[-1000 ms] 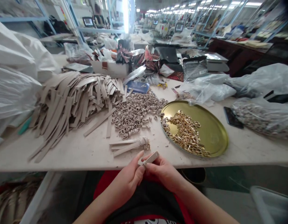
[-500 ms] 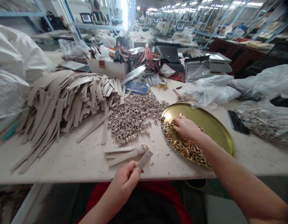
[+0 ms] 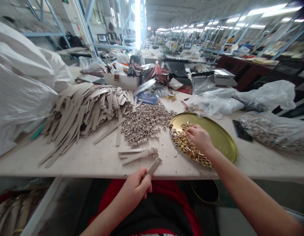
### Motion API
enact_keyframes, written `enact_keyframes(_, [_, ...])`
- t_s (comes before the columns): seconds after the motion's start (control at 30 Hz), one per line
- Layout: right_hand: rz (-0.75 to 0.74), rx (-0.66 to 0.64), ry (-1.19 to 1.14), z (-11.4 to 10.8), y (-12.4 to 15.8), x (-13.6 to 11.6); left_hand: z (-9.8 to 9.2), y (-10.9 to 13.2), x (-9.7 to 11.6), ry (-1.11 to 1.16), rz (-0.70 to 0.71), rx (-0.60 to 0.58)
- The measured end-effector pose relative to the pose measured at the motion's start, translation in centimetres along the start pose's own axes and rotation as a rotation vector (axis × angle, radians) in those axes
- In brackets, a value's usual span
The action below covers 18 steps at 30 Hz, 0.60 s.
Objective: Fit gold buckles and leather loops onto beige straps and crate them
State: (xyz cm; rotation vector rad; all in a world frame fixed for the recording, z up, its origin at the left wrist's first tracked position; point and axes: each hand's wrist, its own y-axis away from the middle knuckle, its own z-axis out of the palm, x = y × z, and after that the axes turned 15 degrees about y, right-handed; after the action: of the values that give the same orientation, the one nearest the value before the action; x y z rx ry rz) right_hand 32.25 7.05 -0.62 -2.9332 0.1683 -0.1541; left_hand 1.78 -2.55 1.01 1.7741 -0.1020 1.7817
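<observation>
My left hand (image 3: 137, 186) is closed on a short beige strap (image 3: 153, 167), holding it by one end at the table's front edge. My right hand (image 3: 199, 137) reaches into the round gold tray (image 3: 223, 136), fingers bent down onto the heap of gold buckles (image 3: 188, 147); whether it holds one is hidden. Just ahead of the left hand lie a few finished straps with buckles (image 3: 139, 154). A pile of small beige loops (image 3: 145, 123) sits mid-table, and a large heap of beige straps (image 3: 85, 109) lies to the left.
White plastic sacks (image 3: 16, 85) crowd the left side. Clear bags (image 3: 215, 101) and a bag of metal parts (image 3: 274, 131) lie on the right beside a black phone (image 3: 241, 130). Boxes and scraps (image 3: 142, 72) fill the back of the table (image 3: 92, 160).
My right hand left the strap, went out to the gold tray and now rests on the buckles. My left hand keeps the strap alone.
</observation>
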Motion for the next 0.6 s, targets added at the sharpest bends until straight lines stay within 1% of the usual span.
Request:
enact_keyframes(0.07, [0.002,0.009,-0.003,-0.2,0.3,0.4,0.2,0.6,0.0,-0.004,0.01,-0.007])
enact_keyframes(0.17, [0.019,-0.018,0.03,-0.1,0.6,1.1,0.2,1.4,-0.3,-0.012,0.024,-0.02])
enact_keyframes(0.23, [0.009,-0.07,0.065,0.1,0.7,1.5,0.2,1.8,-0.5,-0.022,0.034,-0.025])
enact_keyframes(0.3, [-0.039,-0.14,0.103,0.3,0.8,1.6,0.3,2.1,-0.7,-0.04,0.042,-0.028])
enact_keyframes(0.37, [-0.096,-0.195,0.145,0.6,1.1,1.4,0.5,2.4,-0.7,-0.059,0.04,-0.038])
enact_keyframes(0.43, [-0.131,-0.221,0.193,0.7,1.4,0.9,0.6,2.6,-0.7,-0.069,0.027,-0.057])
enact_keyframes(0.6, [-0.187,-0.209,0.279,0.7,1.7,-0.3,0.7,2.4,-1.0,-0.066,0.009,-0.074])
